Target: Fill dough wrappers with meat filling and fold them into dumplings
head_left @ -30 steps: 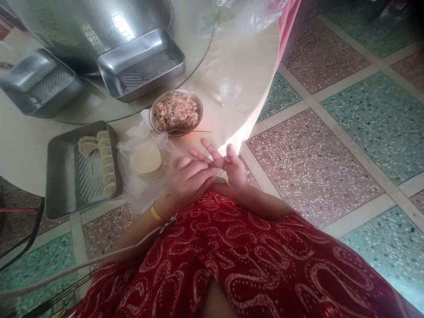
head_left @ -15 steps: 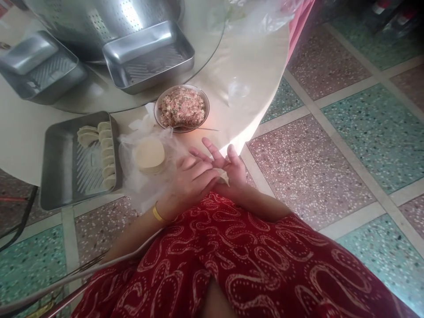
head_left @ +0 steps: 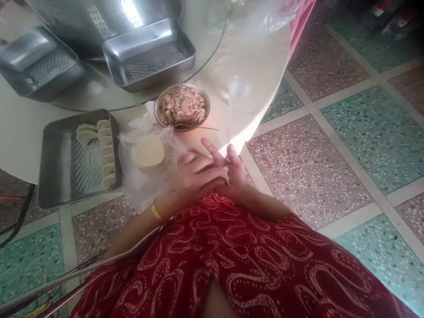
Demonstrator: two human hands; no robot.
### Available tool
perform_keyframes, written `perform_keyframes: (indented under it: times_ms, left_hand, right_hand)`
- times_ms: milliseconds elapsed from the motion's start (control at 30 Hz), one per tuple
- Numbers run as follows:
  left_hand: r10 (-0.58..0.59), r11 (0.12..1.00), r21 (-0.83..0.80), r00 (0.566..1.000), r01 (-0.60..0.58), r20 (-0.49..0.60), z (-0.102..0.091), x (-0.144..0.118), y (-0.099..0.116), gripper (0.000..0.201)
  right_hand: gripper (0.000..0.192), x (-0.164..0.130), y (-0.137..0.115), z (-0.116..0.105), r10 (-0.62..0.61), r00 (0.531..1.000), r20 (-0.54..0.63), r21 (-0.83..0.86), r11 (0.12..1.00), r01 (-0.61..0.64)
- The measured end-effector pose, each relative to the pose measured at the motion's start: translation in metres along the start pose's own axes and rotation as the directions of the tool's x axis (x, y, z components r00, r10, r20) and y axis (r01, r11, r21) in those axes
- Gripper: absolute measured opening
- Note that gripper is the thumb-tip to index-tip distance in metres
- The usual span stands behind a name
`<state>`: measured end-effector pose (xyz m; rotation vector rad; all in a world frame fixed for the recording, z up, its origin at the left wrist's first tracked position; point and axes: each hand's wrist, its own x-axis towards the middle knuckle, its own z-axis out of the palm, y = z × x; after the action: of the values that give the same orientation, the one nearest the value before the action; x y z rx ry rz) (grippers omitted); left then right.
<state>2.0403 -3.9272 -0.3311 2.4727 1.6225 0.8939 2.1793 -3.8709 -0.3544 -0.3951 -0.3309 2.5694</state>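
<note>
Your left hand and right hand meet just over your lap at the counter edge, both closed together around a dumpling wrapper of which only a pale sliver shows between them; your left fingers lie across the right palm. Just left of your hands, a stack of round wrappers sits on clear plastic. Beyond it stands the bowl of minced filling, and a metal tray holds a row of finished dumplings.
</note>
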Motion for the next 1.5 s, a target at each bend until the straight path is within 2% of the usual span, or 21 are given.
perform_keyframes:
  times_ms: [67, 133, 200, 333, 500, 667, 800, 867, 967, 1067, 1233, 1367, 1500]
  left_hand:
    - [0.049, 0.997, 0.071, 0.995, -0.042, -0.091, -0.001, -0.002, 0.000, 0.027]
    - [0.075, 0.991, 0.125, 0.980, -0.052, -0.182, -0.001, -0.004, 0.002, 0.023]
    - [0.050, 0.992, 0.126, 0.975, -0.023, -0.218, -0.001, -0.005, 0.005, 0.016]
    - [0.064, 0.986, 0.165, 0.977, -0.030, -0.204, 0.000, -0.005, 0.009, 0.005]
    - [0.139, 0.969, 0.231, 0.966, -0.087, -0.220, 0.001, -0.002, 0.010, 0.006]
    - [0.095, 0.975, 0.217, 0.971, -0.046, -0.221, 0.002, -0.001, 0.013, 0.013]
    - [0.089, 0.981, 0.187, 0.979, -0.054, -0.183, 0.003, 0.001, 0.015, 0.002]
    - [0.093, 0.983, 0.170, 0.984, -0.066, -0.154, 0.004, 0.002, 0.014, 0.005]
    - [0.087, 0.984, 0.165, 0.985, -0.062, -0.148, 0.004, 0.002, 0.014, 0.006]
    - [0.041, 0.984, 0.176, 0.977, -0.004, -0.209, 0.003, 0.000, 0.013, 0.020]
    - [-0.025, 0.982, 0.175, 0.977, 0.064, -0.212, 0.003, -0.003, 0.014, 0.010]
    - [-0.020, 0.986, 0.161, 0.984, 0.048, -0.176, 0.004, -0.002, 0.015, 0.012]
    - [-0.002, 0.987, 0.160, 0.984, 0.031, -0.178, 0.005, -0.001, 0.015, 0.010]
  right_hand:
    - [0.069, -0.002, -0.003, 0.003, -0.034, 0.999, -0.035, -0.010, 0.999, 0.034]
    - [0.061, -0.002, -0.003, 0.004, -0.091, 0.994, -0.055, -0.021, 0.996, 0.090]
    - [0.061, -0.001, -0.002, 0.004, -0.136, 0.989, -0.059, -0.031, 0.990, 0.135]
    - [0.064, 0.000, 0.002, 0.003, -0.140, 0.987, -0.080, -0.037, 0.990, 0.138]
    - [0.065, -0.002, -0.001, 0.008, -0.114, 0.986, -0.123, -0.004, 0.993, 0.114]
    - [0.064, -0.004, -0.003, 0.009, -0.111, 0.990, -0.083, 0.062, 0.991, 0.116]
    - [0.063, -0.007, -0.004, 0.012, -0.069, 0.994, -0.086, 0.022, 0.997, 0.071]
    - [0.063, -0.008, -0.005, 0.013, -0.061, 0.992, -0.107, 0.003, 0.998, 0.062]
    - [0.063, -0.007, -0.006, 0.010, -0.095, 0.992, -0.089, -0.002, 0.995, 0.095]
    - [0.061, -0.005, -0.006, 0.005, -0.165, 0.984, -0.071, 0.023, 0.986, 0.167]
    - [0.056, -0.003, -0.006, 0.004, -0.201, 0.978, -0.049, 0.071, 0.976, 0.204]
    - [0.057, -0.004, -0.006, 0.006, -0.191, 0.978, -0.088, 0.043, 0.980, 0.195]
    - [0.057, -0.004, -0.006, 0.004, -0.200, 0.977, -0.070, 0.043, 0.978, 0.203]
